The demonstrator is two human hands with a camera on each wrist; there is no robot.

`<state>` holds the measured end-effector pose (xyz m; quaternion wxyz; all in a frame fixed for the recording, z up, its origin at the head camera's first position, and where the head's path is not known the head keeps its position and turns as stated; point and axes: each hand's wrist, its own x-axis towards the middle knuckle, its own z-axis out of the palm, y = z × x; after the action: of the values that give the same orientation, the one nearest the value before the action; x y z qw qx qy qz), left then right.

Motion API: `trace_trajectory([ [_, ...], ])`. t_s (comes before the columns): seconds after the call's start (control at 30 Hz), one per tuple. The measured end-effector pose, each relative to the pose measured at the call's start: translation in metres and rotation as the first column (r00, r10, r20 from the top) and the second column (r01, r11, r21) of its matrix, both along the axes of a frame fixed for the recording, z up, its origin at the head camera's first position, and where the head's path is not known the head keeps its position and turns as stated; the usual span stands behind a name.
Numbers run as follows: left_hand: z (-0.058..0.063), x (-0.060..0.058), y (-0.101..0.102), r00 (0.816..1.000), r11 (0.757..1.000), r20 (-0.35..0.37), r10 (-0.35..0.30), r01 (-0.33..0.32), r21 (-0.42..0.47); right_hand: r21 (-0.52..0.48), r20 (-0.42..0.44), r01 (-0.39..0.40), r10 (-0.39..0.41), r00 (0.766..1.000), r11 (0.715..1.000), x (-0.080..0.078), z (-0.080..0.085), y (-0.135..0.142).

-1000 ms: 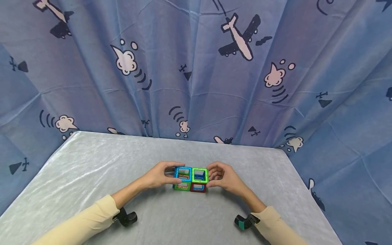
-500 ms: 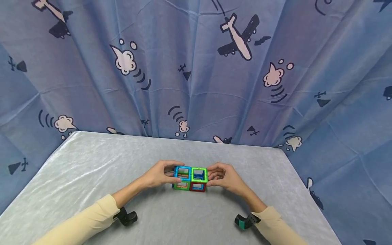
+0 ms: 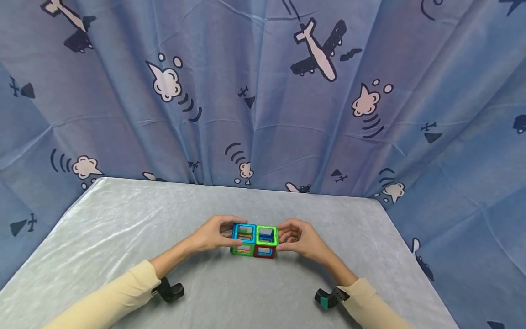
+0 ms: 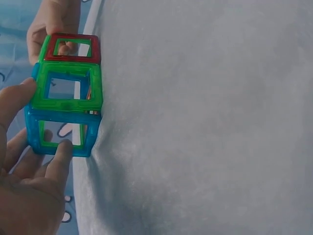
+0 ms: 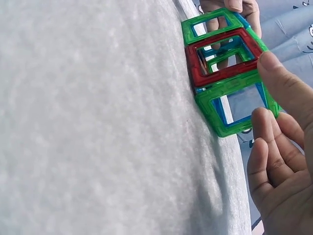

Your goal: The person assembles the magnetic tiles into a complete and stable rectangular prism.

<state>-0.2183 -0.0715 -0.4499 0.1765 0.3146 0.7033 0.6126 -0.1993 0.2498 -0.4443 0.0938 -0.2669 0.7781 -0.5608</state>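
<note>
Two joined cubes of see-through magnetic tiles (image 3: pixel 255 234) sit on the table, side by side. The left cube has a blue tile (image 3: pixel 235 232) on top and a green tile (image 4: pixel 68 105) in front; the right cube has a green top and a red front tile (image 5: pixel 196 66). My left hand (image 3: pixel 210 235) grips the left cube, thumb at its front upper edge and fingers behind and against the end. At the opposite end, my right hand (image 3: pixel 303 238) holds the right cube, thumb on the front corner and fingers bent against the green side tile (image 5: pixel 209 108).
A pale grey cloth covers the table (image 3: pixel 230 297). Behind and to the sides hangs a blue curtain (image 3: pixel 271 123) printed with planes and clouds. Each wrist wears a black camera mount, one at the left (image 3: pixel 168 291) and one at the right (image 3: pixel 328 298).
</note>
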Motion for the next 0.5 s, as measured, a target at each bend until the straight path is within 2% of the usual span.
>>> trace_trajectory([
  [0.3, -0.001, -0.002, 0.004, 1.000, 1.000, 0.003, 0.014, -0.014, -0.009, 0.019, -0.007, -0.009, 0.010, 1.000, 1.000, -0.002, 0.003, 0.005],
  [0.5, 0.002, -0.001, -0.001, 1.000, 1.000, 0.014, -0.024, 0.024, 0.017, 0.024, -0.021, -0.034, 0.035, 0.999, 0.999, -0.002, 0.000, 0.012],
])
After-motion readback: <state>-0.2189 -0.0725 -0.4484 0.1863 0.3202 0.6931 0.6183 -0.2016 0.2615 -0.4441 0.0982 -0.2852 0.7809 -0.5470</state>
